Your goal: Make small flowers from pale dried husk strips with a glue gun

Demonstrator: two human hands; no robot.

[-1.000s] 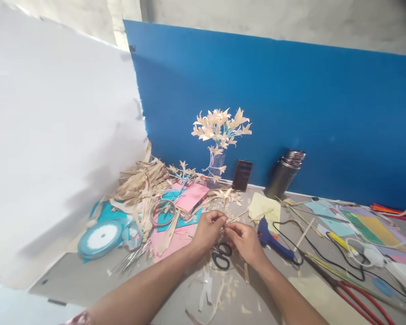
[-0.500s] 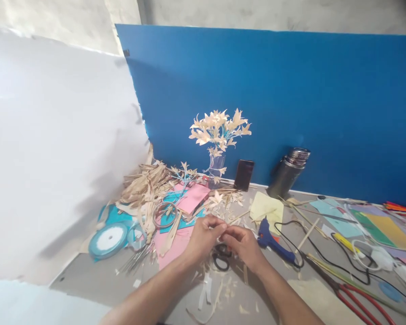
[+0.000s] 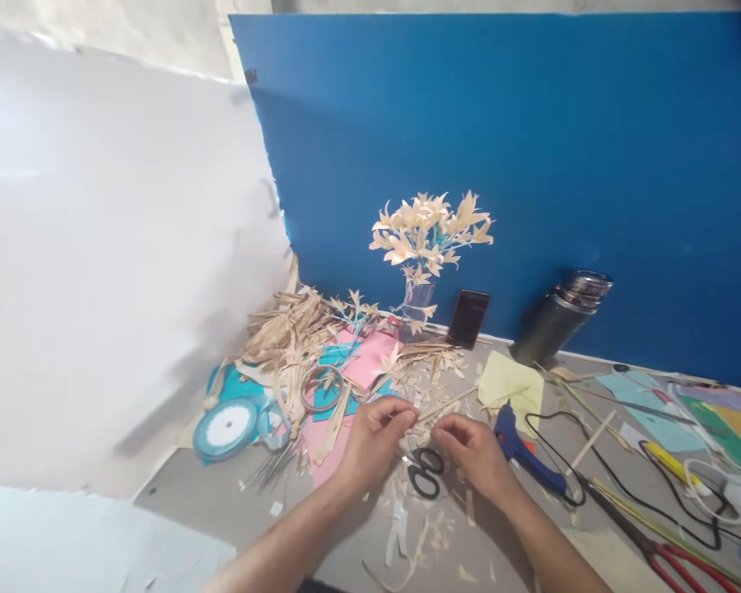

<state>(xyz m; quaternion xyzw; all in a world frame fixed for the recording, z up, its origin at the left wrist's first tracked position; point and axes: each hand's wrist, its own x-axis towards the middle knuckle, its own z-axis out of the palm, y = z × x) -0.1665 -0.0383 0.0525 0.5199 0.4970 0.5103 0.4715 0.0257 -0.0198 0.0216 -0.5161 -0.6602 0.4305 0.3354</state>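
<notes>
My left hand (image 3: 376,436) is pinched, thumb against forefinger; whatever it holds is too small to make out. A short distance to its right, my right hand (image 3: 473,453) also pinches its fingertips together, and I cannot make out what is in them. Black-handled scissors (image 3: 417,469) lie on the table between and below the hands. Thin pale strips and scraps (image 3: 435,531) are strewn nearer to me. Beyond the hands, cream star-shaped flowers (image 3: 429,226) on blue stems stand in a clear vase (image 3: 417,301). A smaller flower sprig (image 3: 356,311) rests to its left.
A blue glue gun (image 3: 524,453) with a black cord lies right of my right hand, near red-handled shears (image 3: 648,543). Behind are a phone (image 3: 468,319) and a flask (image 3: 556,321). Leftward lie dried husks (image 3: 290,325), a ribbon spool (image 3: 226,430), a tape roll (image 3: 305,391) and thin wires (image 3: 275,465).
My hands, touching at the fingertips before, have drawn apart, the right one moving rightward. More of the scissors shows between them. The view has shifted left and slightly down.
</notes>
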